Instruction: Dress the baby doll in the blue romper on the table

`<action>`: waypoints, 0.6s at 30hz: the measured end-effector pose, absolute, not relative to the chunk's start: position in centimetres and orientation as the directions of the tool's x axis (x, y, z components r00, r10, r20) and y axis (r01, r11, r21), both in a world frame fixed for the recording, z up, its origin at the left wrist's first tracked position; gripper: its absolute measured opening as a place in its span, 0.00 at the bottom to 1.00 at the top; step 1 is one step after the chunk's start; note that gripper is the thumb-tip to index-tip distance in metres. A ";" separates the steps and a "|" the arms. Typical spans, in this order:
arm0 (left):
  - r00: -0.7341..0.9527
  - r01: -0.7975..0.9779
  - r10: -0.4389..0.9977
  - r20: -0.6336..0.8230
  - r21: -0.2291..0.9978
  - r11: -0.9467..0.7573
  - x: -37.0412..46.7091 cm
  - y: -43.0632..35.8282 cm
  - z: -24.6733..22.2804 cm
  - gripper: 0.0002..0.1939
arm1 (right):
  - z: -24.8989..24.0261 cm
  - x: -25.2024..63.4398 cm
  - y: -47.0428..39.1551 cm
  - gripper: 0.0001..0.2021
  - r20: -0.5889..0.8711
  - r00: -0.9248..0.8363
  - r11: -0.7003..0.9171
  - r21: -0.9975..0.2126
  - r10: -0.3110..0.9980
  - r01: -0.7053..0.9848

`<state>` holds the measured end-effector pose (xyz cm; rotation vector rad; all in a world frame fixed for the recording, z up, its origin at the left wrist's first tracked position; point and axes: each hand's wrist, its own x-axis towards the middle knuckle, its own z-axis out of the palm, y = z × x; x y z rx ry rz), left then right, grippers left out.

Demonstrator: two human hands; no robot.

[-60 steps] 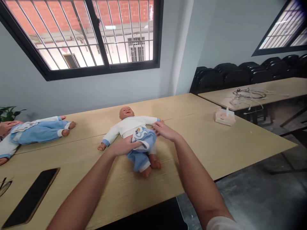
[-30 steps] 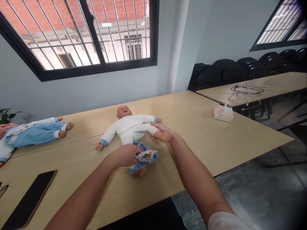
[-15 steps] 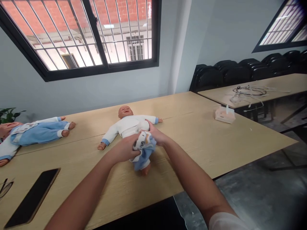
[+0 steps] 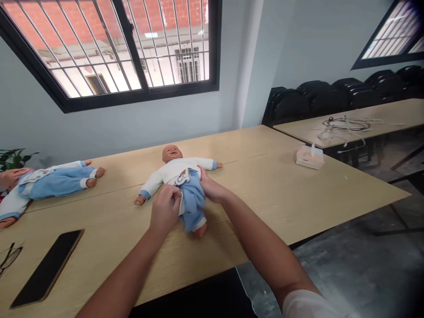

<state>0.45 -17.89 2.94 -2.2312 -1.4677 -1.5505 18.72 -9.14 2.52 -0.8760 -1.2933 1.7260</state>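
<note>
A baby doll in a white top lies on its back on the wooden table, head toward the window. Light blue trousers with a printed bib cover its legs, one bare foot showing at the bottom. My left hand pinches the left edge of the trousers at the doll's waist. My right hand grips the trousers' right edge by the doll's hip.
A second doll in blue lies at the table's left end. A dark phone and glasses lie at the near left. A tissue box sits at the right, cables on the further table, black chairs behind.
The blue trousers, bunched low around the doll's feet a second ago, have been drawn up over both legs to its waist. Both hands moved up with the fabric.
</note>
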 end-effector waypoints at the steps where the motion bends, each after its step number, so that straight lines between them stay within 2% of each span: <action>1: 0.020 0.686 0.650 0.760 0.462 -0.561 0.2 -17.9 2.7 0.07 | 2.7 18.9 -9.3 0.56 -0.068 -0.499 -0.195 -0.959 0.864 -0.207; 5: -0.167 0.632 0.653 0.739 0.588 -0.504 -0.6 -17.7 1.9 0.04 | 2.9 19.6 -9.4 0.57 -0.042 -0.614 -0.207 -0.957 0.789 -0.201; 8: -0.225 0.693 0.596 0.771 0.557 -0.458 -1.0 -17.9 1.6 0.04 | 2.7 19.3 -9.5 0.57 -0.011 -0.602 -0.147 -0.973 0.799 -0.177; 10: -0.185 0.730 0.569 0.801 0.500 -0.467 -1.2 -18.1 1.6 0.06 | 2.6 18.9 -9.6 0.55 0.000 -0.584 -0.122 -0.978 0.812 -0.170; 18: 0.087 0.755 0.617 0.782 0.353 -0.553 -2.3 -17.6 2.1 0.11 | 2.7 17.7 -10.0 0.52 -0.016 -0.473 -0.150 -0.957 0.881 -0.247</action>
